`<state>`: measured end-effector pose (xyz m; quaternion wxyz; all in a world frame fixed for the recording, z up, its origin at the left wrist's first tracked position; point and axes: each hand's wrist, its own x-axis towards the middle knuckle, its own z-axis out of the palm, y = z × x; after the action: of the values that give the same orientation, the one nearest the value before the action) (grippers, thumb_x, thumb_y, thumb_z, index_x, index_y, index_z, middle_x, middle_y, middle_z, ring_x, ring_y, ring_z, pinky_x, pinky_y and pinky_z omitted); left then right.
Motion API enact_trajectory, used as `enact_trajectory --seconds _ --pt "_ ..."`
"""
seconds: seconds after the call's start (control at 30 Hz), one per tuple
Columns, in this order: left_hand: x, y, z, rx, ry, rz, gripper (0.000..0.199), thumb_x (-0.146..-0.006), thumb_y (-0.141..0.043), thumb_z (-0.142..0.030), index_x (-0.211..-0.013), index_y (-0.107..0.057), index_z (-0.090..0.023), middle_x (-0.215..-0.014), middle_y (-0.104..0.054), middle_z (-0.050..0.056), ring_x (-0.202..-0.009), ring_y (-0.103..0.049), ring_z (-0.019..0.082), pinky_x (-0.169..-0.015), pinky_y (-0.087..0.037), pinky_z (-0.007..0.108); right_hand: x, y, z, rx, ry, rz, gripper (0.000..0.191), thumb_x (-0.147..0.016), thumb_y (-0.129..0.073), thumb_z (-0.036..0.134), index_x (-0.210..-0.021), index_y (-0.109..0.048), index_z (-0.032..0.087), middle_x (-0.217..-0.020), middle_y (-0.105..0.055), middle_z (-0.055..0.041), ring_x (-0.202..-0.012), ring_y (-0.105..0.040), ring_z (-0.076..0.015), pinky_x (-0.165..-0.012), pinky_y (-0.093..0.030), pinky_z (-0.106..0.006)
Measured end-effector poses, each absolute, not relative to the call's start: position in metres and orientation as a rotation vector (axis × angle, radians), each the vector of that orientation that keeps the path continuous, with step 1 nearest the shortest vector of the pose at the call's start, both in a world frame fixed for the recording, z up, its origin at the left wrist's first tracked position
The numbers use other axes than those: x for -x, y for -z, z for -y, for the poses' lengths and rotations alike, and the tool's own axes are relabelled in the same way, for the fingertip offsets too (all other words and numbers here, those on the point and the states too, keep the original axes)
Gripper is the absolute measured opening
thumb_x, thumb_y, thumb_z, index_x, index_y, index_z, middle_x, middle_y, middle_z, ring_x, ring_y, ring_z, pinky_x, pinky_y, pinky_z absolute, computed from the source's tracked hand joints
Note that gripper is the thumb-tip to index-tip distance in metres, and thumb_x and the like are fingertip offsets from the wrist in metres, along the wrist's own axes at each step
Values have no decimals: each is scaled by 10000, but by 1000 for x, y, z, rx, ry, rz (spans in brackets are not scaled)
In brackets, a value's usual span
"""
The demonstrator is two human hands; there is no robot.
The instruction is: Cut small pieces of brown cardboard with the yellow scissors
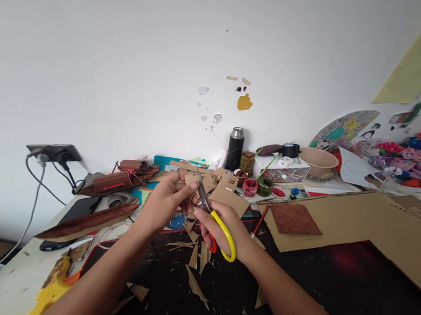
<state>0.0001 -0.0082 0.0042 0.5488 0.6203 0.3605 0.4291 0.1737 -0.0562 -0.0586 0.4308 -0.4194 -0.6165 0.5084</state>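
Observation:
Pinched between the thumb and fingers of my left hand [171,196] is a small piece of brown cardboard [191,179]. My right hand [223,223] grips a pair of scissors [227,238] with yellow and red handles. Their metal blades point up and away from me, right beside the cardboard piece; I cannot tell whether they are cutting into it. Below both hands, cardboard scraps [196,286] lie scattered on a black work surface [169,313].
A yellow glue gun [52,292] lies at the left, near brown-painted cardboard boats [87,220]. Paint jars [250,187], a black flask [235,148] and a bowl [319,159] stand along the wall. Toward the right, a brown square [295,218] rests on a large cardboard sheet [343,220].

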Motion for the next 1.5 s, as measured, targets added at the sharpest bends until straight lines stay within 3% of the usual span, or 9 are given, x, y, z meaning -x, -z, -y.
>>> enact_trajectory --seconds 0.3,0.47,0.63,0.83,1.0,1.17,1.37,1.5 --pt "-1 1 5 -1398 -1013 -821 315 -894 -772 -441 -824 -588 -195 -700 -692 13 -511 -573 117 -505 -423 247 -171 60 57 1099 -1230 1536 443 -982 -645 661 -1039 -639 222 -613 -577 51 -393 -532 -112 -380 -411 -195" --pt "-3 1 6 -1413 -988 -841 329 -845 -820 -431 -848 -578 -207 -664 -683 -4 -485 -565 123 -495 -418 251 -174 60 56 1103 -1211 1550 460 -1008 -591 675 -959 -604 217 -616 -594 40 -399 -560 -117 -382 -413 -192" --pt "2 -3 7 -1419 -973 -801 332 -908 -755 -461 -805 -584 -197 -706 -663 0 -495 -543 100 -474 -358 236 -177 58 54 1154 -1141 1588 447 -1016 -597 652 -914 -593 217 -622 -586 43 -404 -552 -106 -406 -416 -187" --pt "6 -4 5 -1591 -979 -972 311 -882 -777 -457 -811 -599 -213 -670 -674 11 -504 -591 140 -497 -426 266 -178 60 55 1164 -1141 1579 454 -1026 -575 651 -872 -574 224 -631 -586 42 -402 -556 -110 -410 -416 -195" --pt "7 -4 3 -1535 -954 -901 346 -903 -729 -490 -752 -620 -198 -682 -666 23 -504 -570 129 -487 -401 266 -179 58 54 1222 -1078 1610 397 -1014 -606 622 -949 -638 232 -635 -587 36 -431 -565 -129 -427 -412 -210" --pt "6 -2 3 -1589 -946 -1005 329 -909 -734 -449 -742 -599 -199 -618 -633 -2 -501 -571 128 -498 -408 261 -180 56 52 1276 -1003 1679 376 -1015 -621 552 -835 -552 229 -602 -583 36 -436 -542 -123 -451 -393 -213" --pt "1 5 2 -1467 -967 -909 317 -916 -712 -450 -779 -585 -195 -674 -670 3 -515 -577 122 -512 -432 262 -180 55 52 1329 -933 1714 311 -1026 -587 500 -888 -610 222 -580 -587 33 -445 -527 -133 -473 -366 -229" --pt "3 6 0 -1578 -948 -957 318 -943 -696 -457 -805 -578 -197 -678 -674 1 -537 -603 132 -531 -455 267 -180 54 52 1349 -874 1725 357 -1028 -583 494 -790 -512 237 -528 -536 48 -435 -504 -134 -484 -353 -231"
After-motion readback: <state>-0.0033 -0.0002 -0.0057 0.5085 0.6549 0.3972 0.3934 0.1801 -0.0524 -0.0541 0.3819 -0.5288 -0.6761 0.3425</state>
